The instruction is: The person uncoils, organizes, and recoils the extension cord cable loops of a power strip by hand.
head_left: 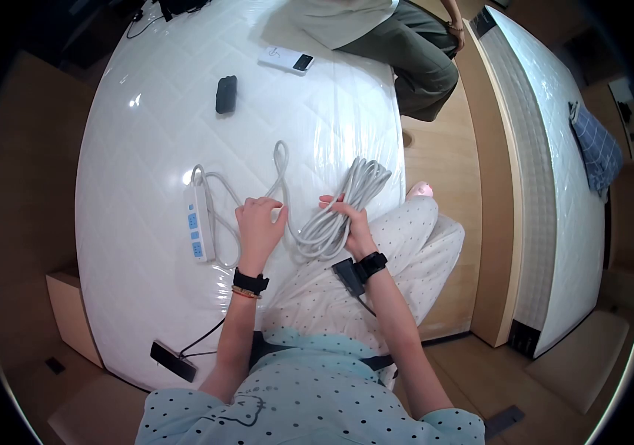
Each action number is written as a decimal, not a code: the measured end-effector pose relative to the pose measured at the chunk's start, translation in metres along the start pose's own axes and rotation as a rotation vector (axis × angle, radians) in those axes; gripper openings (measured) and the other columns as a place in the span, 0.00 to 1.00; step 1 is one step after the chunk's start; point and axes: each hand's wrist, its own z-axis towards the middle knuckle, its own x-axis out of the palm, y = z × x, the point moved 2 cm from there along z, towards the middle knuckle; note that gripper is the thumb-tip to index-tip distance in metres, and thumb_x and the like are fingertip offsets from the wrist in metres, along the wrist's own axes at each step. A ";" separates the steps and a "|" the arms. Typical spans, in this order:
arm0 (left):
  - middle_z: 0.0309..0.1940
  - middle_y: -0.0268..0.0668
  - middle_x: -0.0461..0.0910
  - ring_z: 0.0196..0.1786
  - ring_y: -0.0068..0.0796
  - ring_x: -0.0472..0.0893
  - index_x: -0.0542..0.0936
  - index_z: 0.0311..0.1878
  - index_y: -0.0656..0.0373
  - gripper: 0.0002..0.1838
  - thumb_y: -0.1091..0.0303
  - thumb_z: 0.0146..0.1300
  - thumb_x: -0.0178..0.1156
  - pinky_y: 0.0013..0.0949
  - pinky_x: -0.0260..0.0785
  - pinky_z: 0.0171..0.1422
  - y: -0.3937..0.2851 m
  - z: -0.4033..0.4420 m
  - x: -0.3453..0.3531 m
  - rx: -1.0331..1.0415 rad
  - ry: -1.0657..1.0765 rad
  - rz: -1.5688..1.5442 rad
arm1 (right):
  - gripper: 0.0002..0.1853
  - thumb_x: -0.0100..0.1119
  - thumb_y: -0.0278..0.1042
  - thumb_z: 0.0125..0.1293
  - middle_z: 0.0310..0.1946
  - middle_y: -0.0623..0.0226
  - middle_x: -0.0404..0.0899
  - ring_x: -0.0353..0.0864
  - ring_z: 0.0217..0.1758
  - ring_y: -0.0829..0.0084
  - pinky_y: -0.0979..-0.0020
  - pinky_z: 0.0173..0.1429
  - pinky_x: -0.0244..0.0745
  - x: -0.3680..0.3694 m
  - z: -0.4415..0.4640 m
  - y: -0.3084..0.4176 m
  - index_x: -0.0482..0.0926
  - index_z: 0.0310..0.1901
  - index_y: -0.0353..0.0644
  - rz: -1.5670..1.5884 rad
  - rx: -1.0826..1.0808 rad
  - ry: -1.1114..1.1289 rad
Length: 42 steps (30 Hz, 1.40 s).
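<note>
My right hand (pixel 354 226) is closed around a thick bundle of looped light-grey cable (pixel 361 189), held just above my lap. My left hand (pixel 260 226) is curled, fingers downward, over a loose stretch of the same cable; the hand hides its exact grip. From there the cable rises into a narrow loop on the mattress, then comes down to the bundle. Left of my left hand, a white power strip (pixel 197 222) with blue sockets lies on the mattress, and the cable leaves its upper end.
A plastic-covered mattress (pixel 146 148) is under the cable. Farther up lie a black case-like object (pixel 226 94) and a white device (pixel 286 59). Another person (pixel 406 52) sits at the far edge. A black device (pixel 173 361) with a wire lies near my left elbow. A second mattress (pixel 539 185) stands right.
</note>
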 end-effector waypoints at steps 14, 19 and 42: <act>0.58 0.42 0.70 0.63 0.45 0.62 0.83 0.33 0.50 0.11 0.56 0.48 0.65 0.62 0.45 0.63 -0.001 -0.010 0.038 -0.013 -0.059 0.032 | 0.23 0.53 0.26 0.56 0.54 0.49 0.72 0.73 0.58 0.62 0.66 0.62 0.69 0.006 -0.009 0.004 0.68 0.53 0.25 0.177 0.175 0.111; 0.49 0.44 0.78 0.51 0.40 0.77 0.83 0.32 0.51 0.09 0.60 0.49 0.67 0.42 0.68 0.53 -0.030 -0.006 0.014 0.302 0.071 -0.256 | 0.29 0.53 0.30 0.58 0.59 0.50 0.68 0.70 0.61 0.63 0.67 0.65 0.65 0.001 -0.015 0.002 0.62 0.60 0.22 0.112 0.220 0.268; 0.30 0.38 0.80 0.30 0.22 0.76 0.81 0.41 0.66 0.12 0.71 0.54 0.65 0.25 0.70 0.36 0.038 0.003 -0.004 -0.297 0.021 -0.542 | 0.14 0.58 0.32 0.60 0.37 0.63 0.79 0.79 0.40 0.71 0.71 0.47 0.75 -0.027 0.000 -0.011 0.74 0.46 0.35 0.206 0.138 0.094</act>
